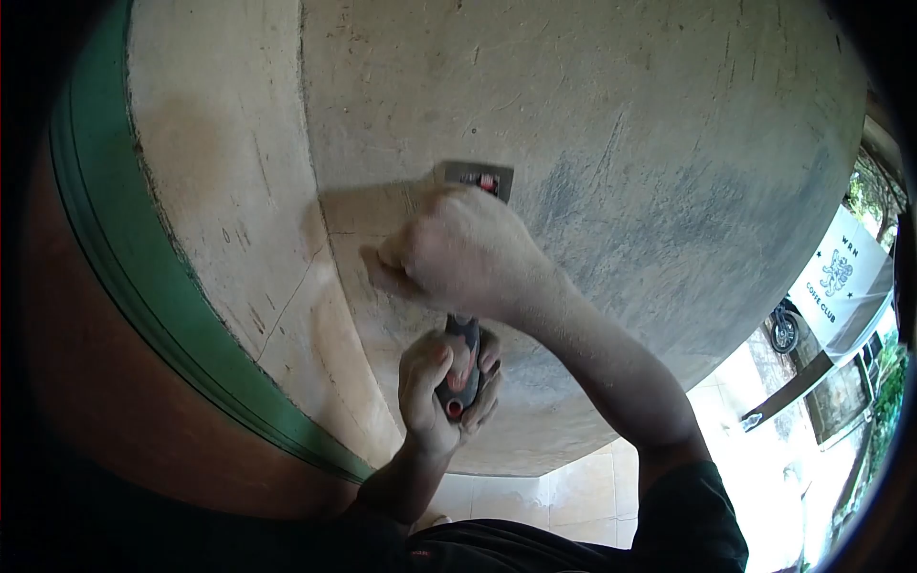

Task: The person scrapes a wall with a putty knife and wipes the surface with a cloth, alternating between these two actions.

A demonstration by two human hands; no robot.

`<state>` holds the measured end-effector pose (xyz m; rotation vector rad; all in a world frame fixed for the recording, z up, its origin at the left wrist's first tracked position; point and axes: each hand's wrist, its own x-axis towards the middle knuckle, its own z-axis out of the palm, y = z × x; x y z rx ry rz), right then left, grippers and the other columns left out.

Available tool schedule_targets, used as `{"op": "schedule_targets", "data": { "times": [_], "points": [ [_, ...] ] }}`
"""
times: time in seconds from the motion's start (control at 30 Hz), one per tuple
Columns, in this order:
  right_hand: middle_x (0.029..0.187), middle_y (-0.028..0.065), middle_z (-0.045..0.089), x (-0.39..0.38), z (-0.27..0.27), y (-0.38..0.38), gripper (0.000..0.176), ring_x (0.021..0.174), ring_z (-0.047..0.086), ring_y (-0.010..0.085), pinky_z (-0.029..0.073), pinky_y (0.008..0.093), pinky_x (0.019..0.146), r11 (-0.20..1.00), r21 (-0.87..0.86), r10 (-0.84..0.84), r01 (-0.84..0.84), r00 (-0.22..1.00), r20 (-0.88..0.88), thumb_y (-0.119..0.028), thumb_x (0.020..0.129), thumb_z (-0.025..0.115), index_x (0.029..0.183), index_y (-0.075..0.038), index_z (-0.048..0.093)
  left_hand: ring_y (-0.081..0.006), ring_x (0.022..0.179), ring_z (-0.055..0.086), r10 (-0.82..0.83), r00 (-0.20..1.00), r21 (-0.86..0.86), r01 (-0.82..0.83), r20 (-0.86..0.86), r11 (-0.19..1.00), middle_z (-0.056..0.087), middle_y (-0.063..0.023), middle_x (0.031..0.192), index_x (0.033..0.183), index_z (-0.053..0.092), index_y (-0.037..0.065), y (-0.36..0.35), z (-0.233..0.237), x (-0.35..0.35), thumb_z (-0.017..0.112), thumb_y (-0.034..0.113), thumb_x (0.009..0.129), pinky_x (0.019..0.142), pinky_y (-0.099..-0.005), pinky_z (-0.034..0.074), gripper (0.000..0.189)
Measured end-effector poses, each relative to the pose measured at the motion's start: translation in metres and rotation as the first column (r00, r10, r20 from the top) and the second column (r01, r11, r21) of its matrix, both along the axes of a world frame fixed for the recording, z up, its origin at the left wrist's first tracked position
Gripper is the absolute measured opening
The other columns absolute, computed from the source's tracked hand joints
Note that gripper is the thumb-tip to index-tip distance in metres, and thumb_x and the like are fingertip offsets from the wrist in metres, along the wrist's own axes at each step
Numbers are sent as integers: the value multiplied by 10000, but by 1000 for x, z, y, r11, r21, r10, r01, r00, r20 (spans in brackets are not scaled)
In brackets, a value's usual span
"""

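Observation:
My left hand (430, 396) wraps round the dark handle (460, 358) of a scraper, whose rounded butt end with a small red-rimmed hole points back at me. Beyond my fists, the wide metal blade (447, 174) lies close against the plastered wall (592, 124), with a red marking on it. My right hand (468, 244) is closed and slightly blurred, and it covers the middle of the scraper in this view. Its fingertips are hidden, so I cannot tell what they hold. Dust coats my right hand and forearm.
A vertical corner line and a pale side strip (224, 143) stand left of the blade, edged by a green frame (191, 306). Grey rough patches (621, 210) mark the wall. Tiled floor (583, 487) shows below. Outdoors at right are a white sign (841, 272) and a motorcycle wheel (784, 332).

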<state>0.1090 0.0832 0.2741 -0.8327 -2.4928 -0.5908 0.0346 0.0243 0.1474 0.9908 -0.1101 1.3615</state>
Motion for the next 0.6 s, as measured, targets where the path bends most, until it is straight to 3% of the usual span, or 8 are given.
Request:
{"op": "schedule_targets", "data": {
  "times": [0.03, 0.1, 0.13, 0.23, 0.3, 0.43, 0.5, 0.6],
  "points": [
    [432, 42, 482, 3, -14, 4, 460, 443, 549, 179, 495, 325, 564, 1000, 7, -4, 4, 1000, -8, -284, 901, 544, 485, -91, 509, -53, 339, 306, -20, 1000, -48, 21, 19, 999, 449, -120, 828, 722, 384, 126, -7, -10, -3, 371, 359, 956, 243, -174, 227, 331],
    [433, 47, 480, 5, -22, 7, 459, 447, 550, 180, 492, 337, 574, 981, 37, 192, -190, 981, -40, -295, 901, 543, 489, -93, 513, -63, 311, 320, -6, 995, -206, 27, 103, 978, 441, -161, 780, 702, 379, 65, -14, -13, 0, 418, 304, 942, 266, -189, 258, 341],
    [443, 55, 488, 5, -17, 6, 446, 458, 559, 183, 487, 350, 562, 997, -6, 73, -72, 996, 61, -303, 899, 547, 507, -92, 525, -63, 311, 320, -11, 995, -204, 32, 103, 979, 441, -161, 780, 702, 379, 65, -12, -8, 0, 418, 304, 942, 266, -189, 258, 341],
    [442, 57, 488, 4, -1, 7, 455, 451, 554, 187, 478, 356, 559, 996, 41, 88, -84, 991, -99, -303, 897, 550, 492, -99, 512, -59, 332, 293, 25, 999, -101, -28, -33, 995, 457, -104, 816, 711, 387, 125, -6, 7, -1, 378, 350, 952, 265, -181, 206, 330],
    [440, 57, 486, 5, -7, 4, 460, 448, 554, 190, 479, 354, 562, 996, 42, 85, -80, 988, -127, -304, 898, 548, 489, -99, 512, -59, 315, 299, 35, 996, -189, -20, 77, 982, 445, -149, 780, 688, 385, 90, -5, 8, 1, 425, 305, 927, 269, -183, 243, 324],
    [431, 58, 478, 6, -31, 6, 467, 446, 560, 198, 484, 357, 553, 987, 8, 159, -160, 978, -137, -303, 901, 542, 483, -97, 519, -56, 312, 285, 14, 997, -241, 3, 70, 971, 446, -145, 774, 680, 384, 100, -16, -13, 0, 438, 329, 914, 282, -188, 224, 332],
    [423, 58, 471, 8, -19, 11, 478, 444, 559, 199, 486, 364, 540, 982, 104, 164, -155, 982, -93, -310, 895, 546, 470, -94, 509, -62, 314, 298, 14, 999, -218, -2, 52, 976, 454, -142, 778, 695, 393, 97, -9, -4, 3, 446, 334, 909, 296, -195, 233, 324],
    [399, 55, 434, 7, 2, 11, 502, 424, 522, 203, 476, 350, 523, 990, 143, 18, 1, 991, -131, -319, 877, 565, 438, -92, 473, -71, 314, 276, 102, 993, -177, -110, -52, 978, 458, -97, 787, 659, 369, 135, 5, 15, 10, 403, 368, 920, 263, -201, 218, 351]
  ]
}}
